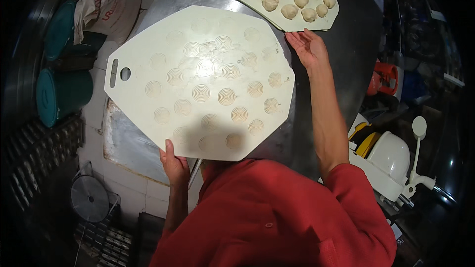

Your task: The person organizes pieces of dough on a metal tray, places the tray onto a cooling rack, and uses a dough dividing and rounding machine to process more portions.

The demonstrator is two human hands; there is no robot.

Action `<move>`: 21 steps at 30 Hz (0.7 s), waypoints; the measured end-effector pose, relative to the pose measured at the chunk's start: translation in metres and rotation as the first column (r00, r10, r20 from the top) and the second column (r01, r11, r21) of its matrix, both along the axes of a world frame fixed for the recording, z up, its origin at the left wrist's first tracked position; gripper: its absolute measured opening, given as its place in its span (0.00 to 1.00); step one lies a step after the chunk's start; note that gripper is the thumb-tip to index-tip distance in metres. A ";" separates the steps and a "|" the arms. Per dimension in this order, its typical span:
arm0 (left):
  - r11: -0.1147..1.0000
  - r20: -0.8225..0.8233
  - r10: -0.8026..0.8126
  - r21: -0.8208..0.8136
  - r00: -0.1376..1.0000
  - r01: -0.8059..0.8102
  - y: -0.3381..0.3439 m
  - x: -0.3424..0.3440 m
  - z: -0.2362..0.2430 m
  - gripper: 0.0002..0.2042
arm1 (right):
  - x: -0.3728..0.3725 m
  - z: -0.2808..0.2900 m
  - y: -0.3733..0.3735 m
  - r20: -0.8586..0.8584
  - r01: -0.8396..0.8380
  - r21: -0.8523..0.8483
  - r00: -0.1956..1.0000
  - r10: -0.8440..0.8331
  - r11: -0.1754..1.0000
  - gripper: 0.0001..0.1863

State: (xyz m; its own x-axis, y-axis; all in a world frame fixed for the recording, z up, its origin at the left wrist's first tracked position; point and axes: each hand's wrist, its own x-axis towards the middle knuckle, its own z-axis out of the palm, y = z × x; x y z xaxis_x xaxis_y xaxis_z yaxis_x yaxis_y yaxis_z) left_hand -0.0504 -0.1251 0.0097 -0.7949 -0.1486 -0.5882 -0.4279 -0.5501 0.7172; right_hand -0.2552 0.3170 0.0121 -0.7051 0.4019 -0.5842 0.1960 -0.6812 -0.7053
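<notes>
A cream, many-sided plastic board (208,76) fills the middle of the view. Rows of round marks with concentric rings cover its face, and a slot and a round hole are cut through its left end. My left hand (176,165) grips the near left edge, thumb on top and fingers mostly hidden below. Beyond the far right side, my right hand (308,48) is open, palm up, fingers stretched toward the corner of a second cream board (262,7). Whether they touch it I cannot tell. Several dough balls (300,0) sit on that second board.
Both boards are over a dark metal table (336,64). At left are a white sack (116,10) and green bins (62,94) on the tiled floor. A red gas cylinder (383,78) and a white machine (388,155) with a domed cover stand at right.
</notes>
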 end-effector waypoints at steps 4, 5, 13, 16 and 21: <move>0.975 0.047 0.078 0.205 0.996 -0.086 -0.001 -0.006 0.019 0.21 | -0.011 -0.015 -0.002 0.141 0.073 -0.012 0.988 -0.071 0.997 0.10; 0.964 0.017 0.097 0.248 0.995 -0.098 -0.002 -0.006 0.021 0.23 | -0.012 -0.016 -0.001 0.128 0.079 -0.015 0.989 -0.076 0.997 0.10; 0.937 -0.097 0.111 0.342 0.989 -0.071 -0.007 -0.001 0.029 0.29 | -0.024 0.022 0.006 -0.030 -0.025 -0.001 0.999 0.025 1.000 0.07; 0.932 -0.057 0.140 0.345 0.989 -0.112 0.009 -0.016 0.031 0.28 | -0.027 0.041 0.015 -0.094 -0.062 -0.011 0.994 0.061 0.998 0.08; 0.950 -0.158 -0.006 0.309 0.987 0.055 0.072 -0.101 -0.006 0.27 | -0.034 0.056 0.029 -0.099 -0.126 -0.006 0.987 0.125 0.992 0.08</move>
